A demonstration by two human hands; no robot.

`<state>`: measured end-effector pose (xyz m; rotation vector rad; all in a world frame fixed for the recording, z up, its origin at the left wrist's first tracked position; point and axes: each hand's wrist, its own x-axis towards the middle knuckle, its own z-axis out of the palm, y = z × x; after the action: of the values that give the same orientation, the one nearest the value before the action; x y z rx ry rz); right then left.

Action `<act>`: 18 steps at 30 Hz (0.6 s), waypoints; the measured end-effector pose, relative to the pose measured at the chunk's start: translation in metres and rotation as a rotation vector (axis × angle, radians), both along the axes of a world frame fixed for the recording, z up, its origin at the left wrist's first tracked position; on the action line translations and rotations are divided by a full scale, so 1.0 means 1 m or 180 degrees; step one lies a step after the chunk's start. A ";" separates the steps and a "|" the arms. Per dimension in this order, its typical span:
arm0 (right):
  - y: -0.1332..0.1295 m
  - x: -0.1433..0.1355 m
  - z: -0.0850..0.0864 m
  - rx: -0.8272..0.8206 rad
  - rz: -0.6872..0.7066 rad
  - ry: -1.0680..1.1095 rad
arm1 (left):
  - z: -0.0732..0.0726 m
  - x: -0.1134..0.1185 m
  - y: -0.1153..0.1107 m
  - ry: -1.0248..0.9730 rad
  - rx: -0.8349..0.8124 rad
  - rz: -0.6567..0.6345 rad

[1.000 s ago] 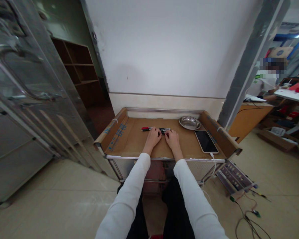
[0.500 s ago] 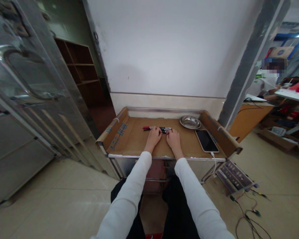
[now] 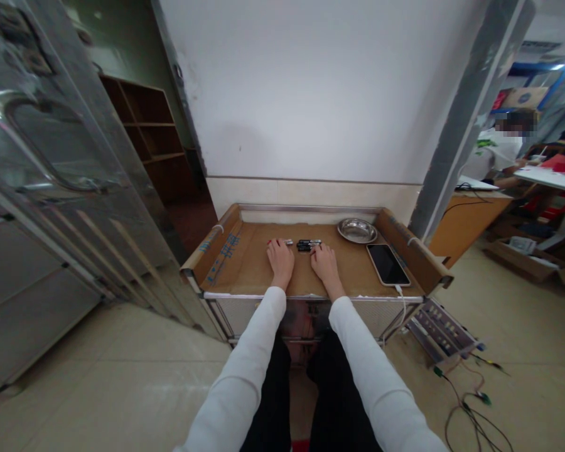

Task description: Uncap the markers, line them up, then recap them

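Observation:
Several black markers (image 3: 306,245) lie side by side on the cardboard-lined table (image 3: 252,273), between my two hands. My left hand (image 3: 280,258) is over a red and silver pen (image 3: 289,242), its fingers bent down on it; most of the pen is hidden under them. My right hand (image 3: 325,262) touches the right ends of the black markers with its fingertips, the fingers curled. How firmly either hand grips is hard to make out.
A round metal dish (image 3: 357,230) sits at the table's back right, with a phone (image 3: 388,265) on a white cable in front. Raised cardboard sides edge the table. A metal door (image 3: 75,157) stands left; a person sits far right.
My left hand has moved left, off the black markers and onto the red pen. The red pen now lies apart from the black ones. My right hand has stayed nearly in place.

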<state>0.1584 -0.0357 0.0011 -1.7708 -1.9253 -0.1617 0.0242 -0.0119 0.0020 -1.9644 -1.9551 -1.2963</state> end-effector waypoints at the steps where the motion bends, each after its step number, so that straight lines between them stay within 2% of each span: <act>1: 0.000 0.000 0.000 -0.0008 0.0122 0.0044 | -0.001 0.000 0.000 -0.0087 -0.0037 0.0105; 6: 0.002 0.000 -0.001 -0.0068 0.0667 0.0203 | -0.001 0.002 -0.001 -0.0120 -0.0267 0.0315; 11: 0.005 0.002 -0.005 -0.0109 0.0675 0.0289 | 0.002 0.003 -0.003 0.0353 -0.0495 0.0700; 13: 0.006 0.002 -0.006 -0.0111 0.0687 0.0292 | 0.002 0.002 -0.001 0.0423 -0.0517 0.0728; 15: 0.007 0.002 -0.007 -0.0080 0.0714 0.0287 | 0.002 0.000 0.001 0.0375 -0.0425 0.0534; 18: 0.008 0.002 -0.008 0.0100 0.0643 0.0327 | 0.004 -0.002 0.005 0.0170 -0.0095 -0.0240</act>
<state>0.1606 -0.0275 -0.0068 -1.5227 -2.0009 -0.0289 0.0224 -0.0068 0.0057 -2.0831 -1.9047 -1.2243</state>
